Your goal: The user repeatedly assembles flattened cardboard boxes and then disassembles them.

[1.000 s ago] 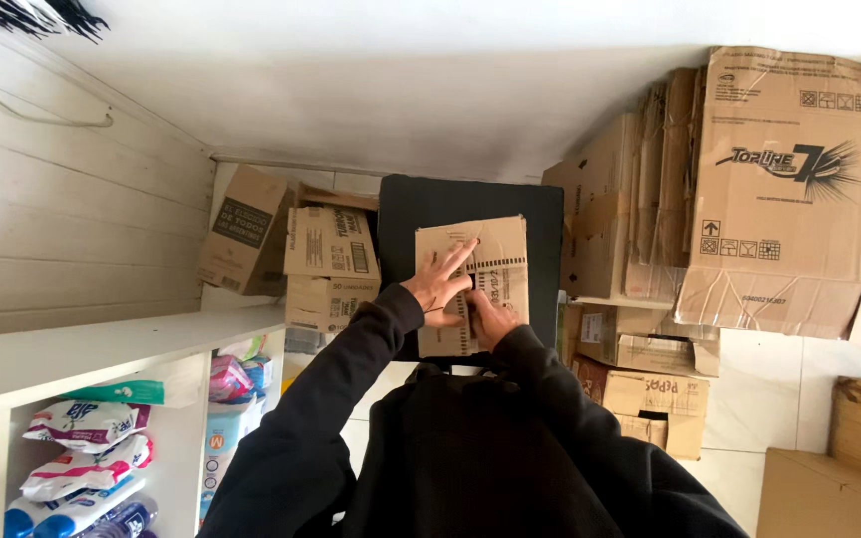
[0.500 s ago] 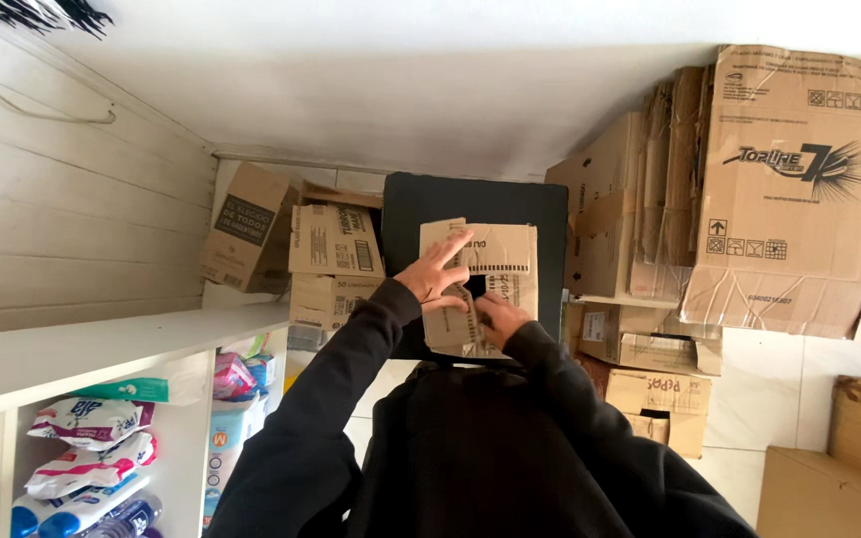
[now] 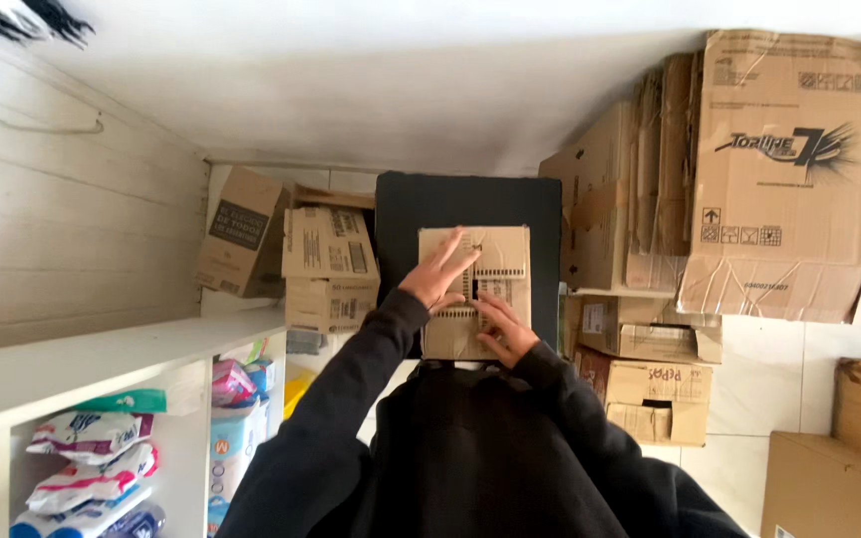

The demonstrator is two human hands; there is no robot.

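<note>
white shelf (image 3: 102,364) | packaged goods (image 3: 92,448) inside | tiled floor (image 3: 789,369) | cardboard boxes (image 3: 650,384) stacked

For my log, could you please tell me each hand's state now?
Left hand: open, flat on the small brown cardboard box.
Right hand: open, fingers on the box.

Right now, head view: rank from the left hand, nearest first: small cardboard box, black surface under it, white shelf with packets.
1. small cardboard box: under the left hand, touching.
2. black surface: around the box, just past the fingertips.
3. white shelf: far off at the picture's lower left.
</note>
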